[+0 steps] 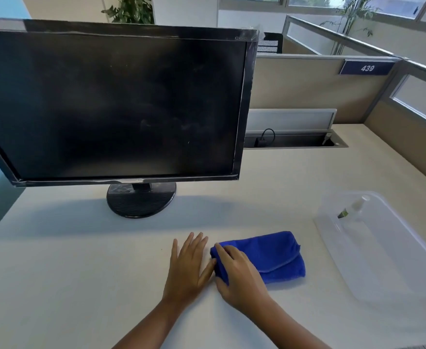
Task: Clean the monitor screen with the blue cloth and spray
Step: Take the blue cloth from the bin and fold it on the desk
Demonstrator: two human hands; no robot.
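Cubicle partitions ring the pale desk (81,285), and the monitor (116,102) stands dark at back left, screen smudged. My right hand (239,275) curls over the left end of the folded blue cloth (275,255), gripping it. My left hand (189,265) lies flat and empty just beside it. Off right, the spray (353,207) lies in a clear tray (408,260).

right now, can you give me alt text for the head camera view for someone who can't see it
A person's right hand grips the left end of a folded blue cloth on a white desk, the left hand flat beside it. A dusty black monitor stands behind; a small spray bottle lies in a clear bin at right.
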